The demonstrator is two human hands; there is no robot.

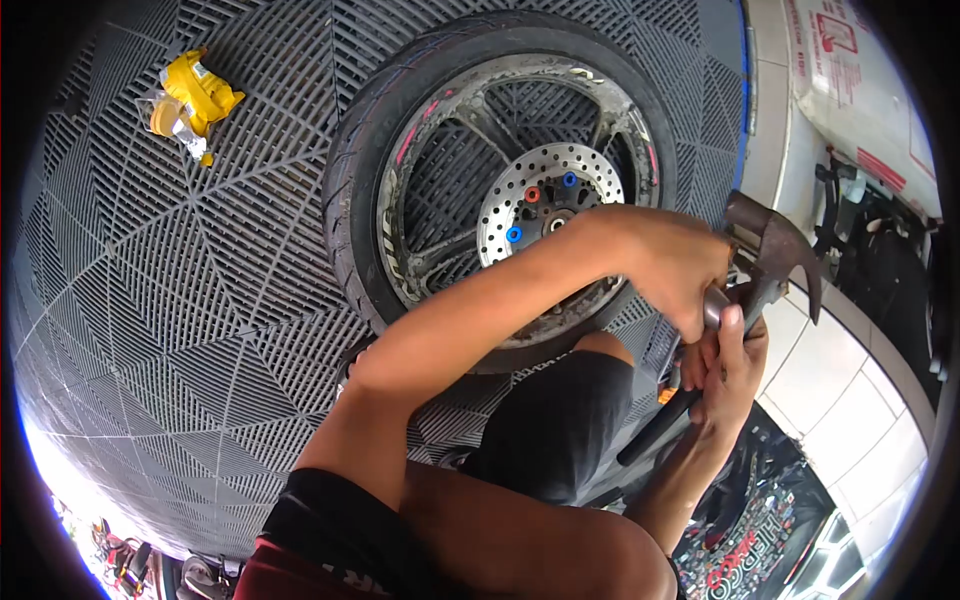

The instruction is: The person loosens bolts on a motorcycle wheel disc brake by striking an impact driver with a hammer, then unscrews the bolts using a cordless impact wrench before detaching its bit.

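My left hand (pixel 682 262) is closed in a fist around a metal rod-like piece (pixel 714 306), whose rounded end sticks out; the rest is hidden. Close against it, my right hand (pixel 730 370) grips a claw hammer (pixel 778 250) by its upper handle, thumb along the shaft. The hammer's head points up and its dark handle runs down to the lower left. Under my left forearm a motorcycle wheel (pixel 352 190) with a black tyre lies flat on the floor. A drilled brake disc (pixel 497 208) with blue and red bolt collars faces up at its hub.
Grey ribbed floor tiles (pixel 200 290) surround the wheel. A torn yellow packet (pixel 205 95) lies at upper left. White tiles (pixel 830 365) form an edge at right, with a white printed wrapped bundle (pixel 860 90) above. A black mat with printed lettering (pixel 750 540) is at lower right.
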